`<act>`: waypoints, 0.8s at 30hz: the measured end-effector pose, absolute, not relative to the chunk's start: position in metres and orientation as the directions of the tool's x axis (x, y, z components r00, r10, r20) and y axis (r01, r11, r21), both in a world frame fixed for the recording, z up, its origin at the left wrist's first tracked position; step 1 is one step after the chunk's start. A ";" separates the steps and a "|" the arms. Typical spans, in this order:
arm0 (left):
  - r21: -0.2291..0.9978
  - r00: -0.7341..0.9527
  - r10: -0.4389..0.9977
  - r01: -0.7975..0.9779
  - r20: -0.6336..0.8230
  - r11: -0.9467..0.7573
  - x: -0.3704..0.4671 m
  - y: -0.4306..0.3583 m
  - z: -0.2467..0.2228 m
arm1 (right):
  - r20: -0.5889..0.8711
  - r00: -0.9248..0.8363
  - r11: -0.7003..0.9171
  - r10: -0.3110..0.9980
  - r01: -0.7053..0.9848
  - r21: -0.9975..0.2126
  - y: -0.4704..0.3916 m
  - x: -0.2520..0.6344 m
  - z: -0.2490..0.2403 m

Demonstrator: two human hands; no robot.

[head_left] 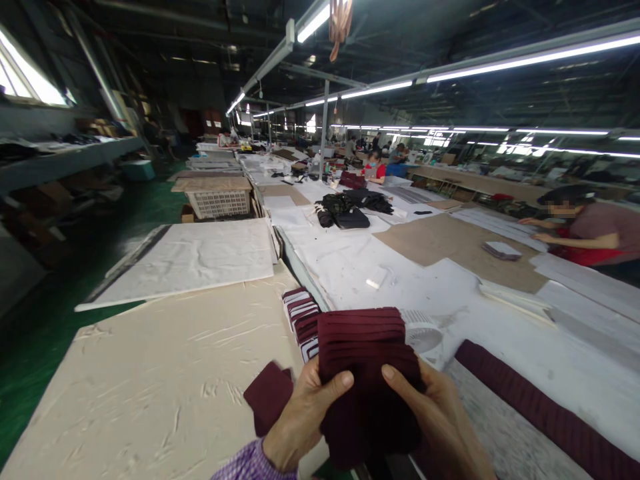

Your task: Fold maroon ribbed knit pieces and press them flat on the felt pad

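A thick stack of dark maroon fabric pieces [363,333] is held upright between both hands, its layered edges facing up. My left hand [310,407] grips the stack's left side, thumb on the near face. On the right side my right hand [430,407] holds it the same way. Beside my left wrist, a loose maroon piece [269,398] lies on the cream cloth. Just behind the held stack is a row of maroon and white pieces [301,317]. A long row of maroon pieces [540,407] stretches over the table at the right.
The cream-covered table [165,373] spans the left. Farther off are a white plastic basket [220,203], a dark garment pile [350,208] and a small stack [501,251] on brown paper. A person [600,227] leans over the table at the right.
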State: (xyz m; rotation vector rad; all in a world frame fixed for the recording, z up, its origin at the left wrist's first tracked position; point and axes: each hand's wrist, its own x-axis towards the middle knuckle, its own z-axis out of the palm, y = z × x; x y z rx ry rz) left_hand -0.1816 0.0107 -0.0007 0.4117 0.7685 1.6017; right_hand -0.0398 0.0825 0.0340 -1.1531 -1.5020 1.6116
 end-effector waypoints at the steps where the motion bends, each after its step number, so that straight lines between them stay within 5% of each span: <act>1: 0.670 -0.183 0.969 -0.741 -0.165 -0.026 -0.180 0.011 -0.001 | -0.173 -0.400 -0.152 0.900 0.084 -0.985 0.082 -0.041 0.033; 5: 0.643 -0.175 0.965 -0.766 -0.194 -0.010 -0.178 0.013 0.000 | -0.157 -0.399 -0.143 0.903 0.063 -0.988 0.083 -0.040 0.025; 12: 0.640 -0.128 0.966 -0.767 -0.224 0.047 -0.187 0.014 0.001 | 0.099 -0.359 0.155 0.928 0.132 -0.979 0.090 -0.033 0.023; 24: 0.684 -0.159 0.964 -0.729 -0.215 0.033 -0.193 0.014 0.001 | -0.055 -0.407 -0.079 0.912 -0.041 -0.996 0.081 -0.042 0.034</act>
